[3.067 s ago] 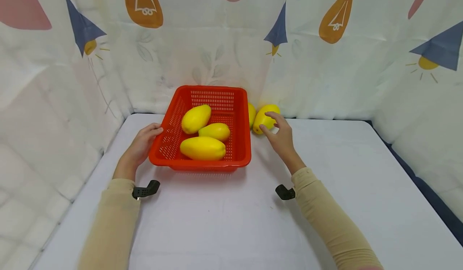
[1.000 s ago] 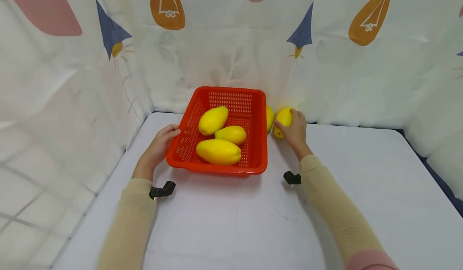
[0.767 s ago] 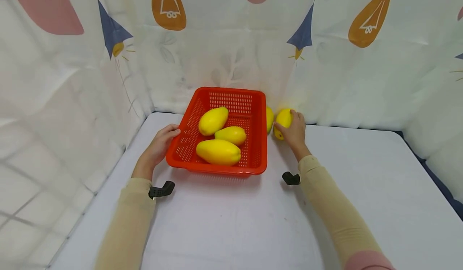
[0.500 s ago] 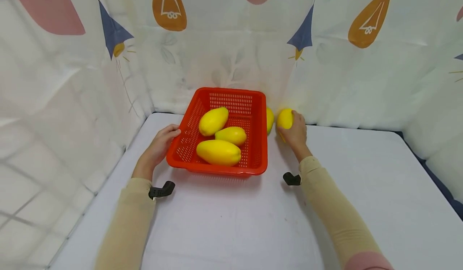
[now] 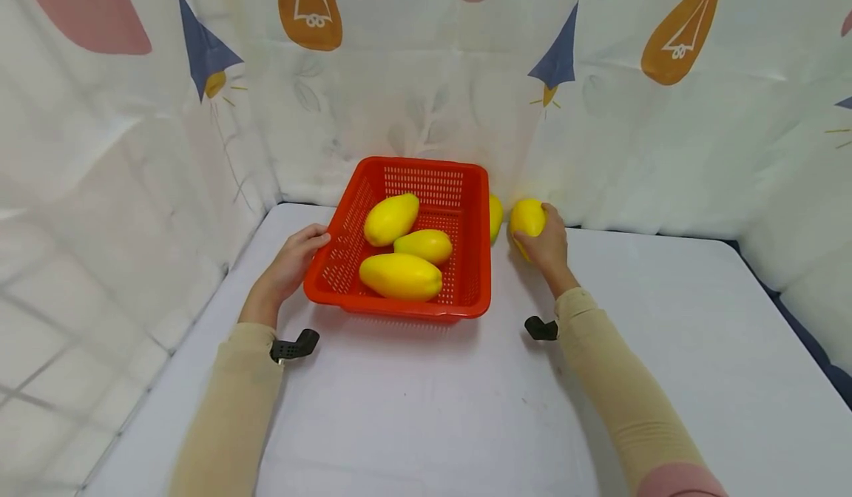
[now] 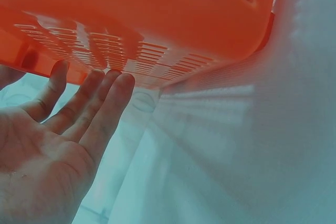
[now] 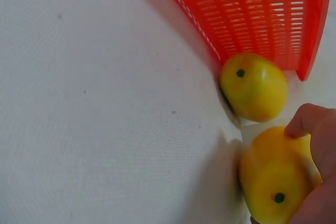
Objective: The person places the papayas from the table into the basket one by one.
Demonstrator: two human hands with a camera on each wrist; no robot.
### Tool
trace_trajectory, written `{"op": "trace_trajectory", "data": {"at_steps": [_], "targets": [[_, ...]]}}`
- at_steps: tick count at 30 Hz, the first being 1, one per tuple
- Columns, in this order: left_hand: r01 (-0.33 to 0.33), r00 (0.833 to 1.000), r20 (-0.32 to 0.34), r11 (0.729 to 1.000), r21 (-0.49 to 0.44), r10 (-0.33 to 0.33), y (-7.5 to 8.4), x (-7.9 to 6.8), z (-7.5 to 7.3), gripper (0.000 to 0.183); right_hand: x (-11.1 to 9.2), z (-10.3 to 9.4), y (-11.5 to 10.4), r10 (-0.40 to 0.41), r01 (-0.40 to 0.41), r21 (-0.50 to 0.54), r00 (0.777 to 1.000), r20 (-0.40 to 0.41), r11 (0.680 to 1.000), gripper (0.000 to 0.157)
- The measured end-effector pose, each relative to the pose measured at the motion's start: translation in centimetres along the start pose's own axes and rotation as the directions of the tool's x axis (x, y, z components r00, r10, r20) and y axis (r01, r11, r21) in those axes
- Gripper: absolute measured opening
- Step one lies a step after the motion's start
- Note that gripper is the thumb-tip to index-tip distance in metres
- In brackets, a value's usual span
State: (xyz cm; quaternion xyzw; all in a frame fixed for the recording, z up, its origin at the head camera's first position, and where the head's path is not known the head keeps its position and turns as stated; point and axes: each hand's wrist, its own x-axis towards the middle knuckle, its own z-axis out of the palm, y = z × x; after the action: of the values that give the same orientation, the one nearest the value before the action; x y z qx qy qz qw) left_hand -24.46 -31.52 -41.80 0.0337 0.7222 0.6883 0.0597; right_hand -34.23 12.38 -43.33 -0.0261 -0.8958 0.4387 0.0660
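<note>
A red perforated basket [image 5: 398,307] at the back of the table contains three yellow papayas, with one papaya [image 5: 401,276] lying along its front. My left hand [image 5: 288,264] touches the basket's left side, thumb near the rim. Its fingers look nearly straight against the outer wall in the left wrist view. Right of the basket, my right hand [image 5: 547,244] grips another papaya [image 5: 528,217] between thumb and fingers; part of that fruit is hidden by the hand. One more papaya [image 7: 254,87] sits close against the basket's right wall, partly hidden in the head view.
The white-covered table [image 5: 426,408] extends in front of the basket and to the right. Behind it hangs a pale curtain [image 5: 612,142] printed with lamps, close to the back edge. Another curtain side stands at the left.
My right hand was apart from the papaya at first, then closed round it. Over the last second that papaya has turned and shifted slightly right, away from the basket. My left hand keeps its place.
</note>
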Motion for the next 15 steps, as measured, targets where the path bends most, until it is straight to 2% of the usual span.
{"op": "trace_trajectory", "data": {"at_steps": [8, 15], "targets": [[0.02, 0.999, 0.04, 1.0, 0.001, -0.02, -0.1, 0.5, 0.4, 0.024, -0.7, -0.3, 0.9, 0.017, -0.017, 0.016, 1.0, 0.014, 1.0, 0.078], [0.01, 1.0, 0.03, 0.998, -0.056, -0.009, -0.2, 0.4, -0.1, 0.019, -1.5, -0.3, 0.5, -0.005, 0.005, 0.021, 1.0, 0.027, 1.0, 0.077]]}}
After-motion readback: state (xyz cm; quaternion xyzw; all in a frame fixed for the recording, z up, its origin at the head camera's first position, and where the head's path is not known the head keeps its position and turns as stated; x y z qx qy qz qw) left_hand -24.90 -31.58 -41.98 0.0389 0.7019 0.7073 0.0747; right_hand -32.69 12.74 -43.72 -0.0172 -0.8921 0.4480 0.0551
